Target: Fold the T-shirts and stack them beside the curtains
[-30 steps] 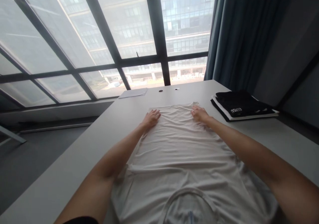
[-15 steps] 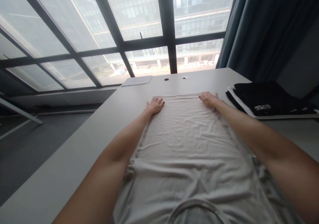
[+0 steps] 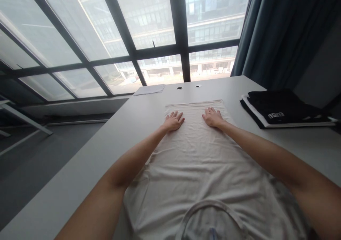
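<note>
A pale T-shirt (image 3: 197,161) lies spread on the white table, its hem at the far end and its round neckline close to me. Wrinkles run across its middle and chest. My left hand (image 3: 174,121) rests flat on the cloth near the left side, a little short of the hem, fingers apart. On the right part of the shirt, my right hand (image 3: 212,117) lies palm down with its fingers spread. Neither hand grips the fabric. A small blue mark shows inside the neckline. The sleeves are partly hidden by my forearms.
Folded black and white clothes (image 3: 287,106) are stacked on the right of the white table (image 3: 106,158). Papers (image 3: 149,89) lie at its far left corner, near two round cable holes. Windows and a dark curtain (image 3: 255,30) stand behind.
Both hands have moved from the hem's corners toward me and inward over the shirt. They are closer together now, and the hem's corners are uncovered.
</note>
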Demonstrator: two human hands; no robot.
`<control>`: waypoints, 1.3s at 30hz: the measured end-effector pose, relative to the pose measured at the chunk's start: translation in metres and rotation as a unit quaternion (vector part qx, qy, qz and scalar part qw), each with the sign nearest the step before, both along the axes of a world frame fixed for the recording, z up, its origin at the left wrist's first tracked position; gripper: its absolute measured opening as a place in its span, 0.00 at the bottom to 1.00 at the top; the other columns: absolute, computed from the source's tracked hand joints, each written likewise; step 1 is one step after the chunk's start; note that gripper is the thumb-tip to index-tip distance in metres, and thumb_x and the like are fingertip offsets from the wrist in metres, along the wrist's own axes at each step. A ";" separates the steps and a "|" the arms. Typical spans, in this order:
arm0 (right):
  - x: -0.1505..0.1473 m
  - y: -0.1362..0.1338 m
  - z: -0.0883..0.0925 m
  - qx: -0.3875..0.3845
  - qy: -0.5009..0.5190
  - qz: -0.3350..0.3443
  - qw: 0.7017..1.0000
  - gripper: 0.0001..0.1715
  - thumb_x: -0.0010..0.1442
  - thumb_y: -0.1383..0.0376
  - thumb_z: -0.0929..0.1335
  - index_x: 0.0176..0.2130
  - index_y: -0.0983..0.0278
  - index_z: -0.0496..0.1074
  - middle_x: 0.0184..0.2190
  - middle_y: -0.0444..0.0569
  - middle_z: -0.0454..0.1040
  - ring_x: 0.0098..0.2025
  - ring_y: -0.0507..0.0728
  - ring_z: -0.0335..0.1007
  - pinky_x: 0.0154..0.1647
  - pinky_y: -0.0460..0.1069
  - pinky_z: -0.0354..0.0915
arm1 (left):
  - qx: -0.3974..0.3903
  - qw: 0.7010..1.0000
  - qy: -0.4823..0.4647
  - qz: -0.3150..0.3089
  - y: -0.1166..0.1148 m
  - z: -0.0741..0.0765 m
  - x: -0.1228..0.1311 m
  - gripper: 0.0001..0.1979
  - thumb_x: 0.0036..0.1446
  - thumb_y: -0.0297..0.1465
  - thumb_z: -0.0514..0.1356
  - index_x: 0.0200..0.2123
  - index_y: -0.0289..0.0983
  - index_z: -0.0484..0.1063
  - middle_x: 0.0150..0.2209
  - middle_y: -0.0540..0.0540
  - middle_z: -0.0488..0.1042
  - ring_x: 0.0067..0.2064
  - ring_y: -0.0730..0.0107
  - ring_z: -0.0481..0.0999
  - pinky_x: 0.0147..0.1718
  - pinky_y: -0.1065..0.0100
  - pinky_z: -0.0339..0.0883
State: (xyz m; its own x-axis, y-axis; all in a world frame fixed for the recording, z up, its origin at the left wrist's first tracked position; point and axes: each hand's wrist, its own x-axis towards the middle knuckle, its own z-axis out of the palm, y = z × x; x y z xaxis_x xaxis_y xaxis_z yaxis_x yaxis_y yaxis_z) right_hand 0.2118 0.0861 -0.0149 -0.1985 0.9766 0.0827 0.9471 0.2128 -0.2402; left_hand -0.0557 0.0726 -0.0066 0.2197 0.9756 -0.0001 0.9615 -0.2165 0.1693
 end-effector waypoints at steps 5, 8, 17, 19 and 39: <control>-0.006 0.022 0.003 0.071 0.053 -0.032 0.996 0.31 0.71 0.57 0.53 0.66 0.67 0.61 0.71 0.61 0.54 0.73 0.64 0.45 0.70 0.67 0.45 | 0.045 0.999 -0.012 -0.006 0.024 0.017 0.021 0.32 0.71 0.46 0.42 0.71 0.38 0.53 0.73 0.38 0.48 0.74 0.51 0.44 0.68 0.45 0.42; -0.005 0.047 0.006 0.042 0.049 -0.037 0.997 0.32 0.71 0.57 0.54 0.66 0.67 0.61 0.72 0.60 0.51 0.74 0.65 0.42 0.69 0.70 0.43 | 0.035 0.999 -0.016 -0.025 0.050 0.016 0.044 0.32 0.71 0.47 0.40 0.71 0.40 0.52 0.74 0.41 0.48 0.74 0.53 0.44 0.68 0.45 0.43; 0.048 0.081 -0.003 -0.002 -0.009 -0.120 0.993 0.38 0.71 0.51 0.51 0.70 0.68 0.54 0.73 0.63 0.46 0.74 0.69 0.37 0.68 0.76 0.34 | -0.015 1.000 -0.005 -0.025 0.082 0.002 0.064 0.35 0.68 0.54 0.40 0.72 0.47 0.50 0.75 0.45 0.40 0.74 0.43 0.38 0.66 0.33 0.35; 0.035 0.071 -0.001 0.045 0.001 -0.113 0.993 0.37 0.71 0.53 0.50 0.70 0.70 0.55 0.73 0.64 0.47 0.74 0.68 0.37 0.68 0.75 0.35 | 0.016 0.999 -0.006 -0.040 0.077 0.001 0.067 0.35 0.68 0.53 0.39 0.72 0.46 0.50 0.75 0.45 0.41 0.74 0.45 0.37 0.66 0.34 0.34; 0.014 -0.003 0.014 0.147 0.117 -0.013 0.982 0.30 0.70 0.60 0.56 0.65 0.70 0.63 0.70 0.60 0.57 0.72 0.65 0.49 0.70 0.63 0.48 | 0.095 0.990 -0.100 0.003 0.029 0.039 -0.002 0.27 0.71 0.40 0.47 0.69 0.38 0.59 0.70 0.41 0.59 0.71 0.60 0.56 0.68 0.59 0.50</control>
State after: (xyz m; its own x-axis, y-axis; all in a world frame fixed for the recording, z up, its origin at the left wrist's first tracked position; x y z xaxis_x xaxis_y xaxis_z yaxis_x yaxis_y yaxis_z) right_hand 0.2263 0.0826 -0.0004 -0.1157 0.9078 0.4031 0.8792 0.2825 -0.3837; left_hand -0.0574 0.1017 0.0320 0.1902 0.9554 0.2258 0.9146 -0.2560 0.3129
